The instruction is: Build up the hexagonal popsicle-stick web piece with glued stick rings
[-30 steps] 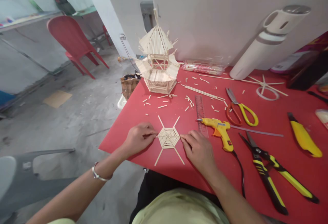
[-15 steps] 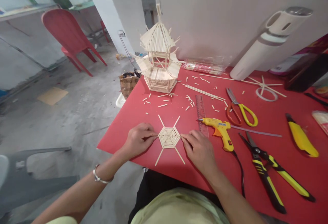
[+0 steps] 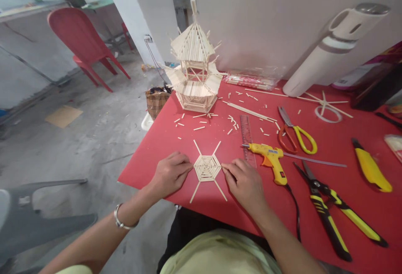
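Shears [image 3: 318, 187], one pair, black and yellow: blades parted, lying toward the near edge of the red worktop [image 3: 144, 161], right of both hands.
Left hand [image 3: 173, 172], silver bracelet at wrist: thumb and forefinger pinching the left spoke end of the stick hexagon.
Right hand [image 3: 245, 182]: thumb and forefinger pinching the opposite spoke end.
Stick hexagon [image 3: 207, 168], one, pale wood, web-patterned: between the hands, by the near edge toward the near left corner; four bare spokes project, two nearward, two farward.
Knife [image 3: 373, 169], one, yellow: toward the right edge.
Glue gun [image 3: 271, 154], one, yellow: nozzle end over the clear ruler [image 3: 246, 125].
Scissors [image 3: 285, 117], one pair, one red handle, one yellow: just beyond the glue gun.
Stick pieces [image 3: 251, 111], numerous: loose, mid-worktop.
Stick pagoda [image 3: 194, 48], one, two-roofed: upright, far end of the left edge.
Packet [image 3: 251, 80], clear wrap: along the far edge.
Flask [image 3: 334, 52], one, white, handled: upright at the far edge, right side.
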A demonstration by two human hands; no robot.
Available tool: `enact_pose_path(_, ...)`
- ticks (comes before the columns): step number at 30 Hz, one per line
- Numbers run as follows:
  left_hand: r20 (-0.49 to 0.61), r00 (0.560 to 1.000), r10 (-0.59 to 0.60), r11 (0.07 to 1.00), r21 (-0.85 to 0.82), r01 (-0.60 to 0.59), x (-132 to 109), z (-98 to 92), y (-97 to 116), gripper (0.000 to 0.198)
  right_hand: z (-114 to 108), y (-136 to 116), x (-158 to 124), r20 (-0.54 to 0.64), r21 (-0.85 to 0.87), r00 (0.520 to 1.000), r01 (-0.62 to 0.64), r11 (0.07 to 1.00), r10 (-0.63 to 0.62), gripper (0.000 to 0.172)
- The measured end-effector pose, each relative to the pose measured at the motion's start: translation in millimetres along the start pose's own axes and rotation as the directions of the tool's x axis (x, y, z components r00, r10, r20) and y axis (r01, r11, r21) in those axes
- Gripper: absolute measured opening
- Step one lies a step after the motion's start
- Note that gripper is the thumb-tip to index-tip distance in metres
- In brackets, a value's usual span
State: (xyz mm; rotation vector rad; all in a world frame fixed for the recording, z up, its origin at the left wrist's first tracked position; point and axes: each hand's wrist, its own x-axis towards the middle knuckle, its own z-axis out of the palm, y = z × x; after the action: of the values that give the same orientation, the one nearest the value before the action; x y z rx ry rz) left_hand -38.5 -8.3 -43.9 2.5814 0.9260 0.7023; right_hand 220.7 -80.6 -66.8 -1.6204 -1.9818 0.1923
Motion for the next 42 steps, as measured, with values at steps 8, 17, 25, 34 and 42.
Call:
enact_pose_path(8,0.009,0.999,-0.039,0.999,-0.02,0.039,-1.8,1.6,-1.9,0.026,1.3,2.0,-1.2,-0.002,-0.009,1.0,0.01,1.0,-0.01,0.021)
enact_pose_path(17,0.278,0.815,-0.508,0.805,-0.184,0.564,34.0,-13.6,0.4,0.018,0.1,0.5,0.0,0.002,0.0,1.0,-0.002,1.0,0.002,0.021)
enact_pose_path(25,0.674,0.57,-0.469,0.586,-0.245,0.773,71.2,-24.0,-2.9,0.019,1.2,1.4,-1.0,0.005,0.02,1.0,-0.009,1.0,0.009,0.022)
enact_pose_path(34,0.629,0.582,-0.515,0.512,-0.319,0.798,67.7,-15.1,-4.3,0.018,1.5,1.5,0.1,-0.011,0.018,1.0,0.005,1.0,-0.004,0.019)
enact_pose_path(42,0.546,0.614,-0.57,0.541,-0.312,0.781,61.4,-14.0,0.3,0.02,2.1,2.9,0.2,0.003,0.036,1.0,-0.001,0.999,0.001,0.019)
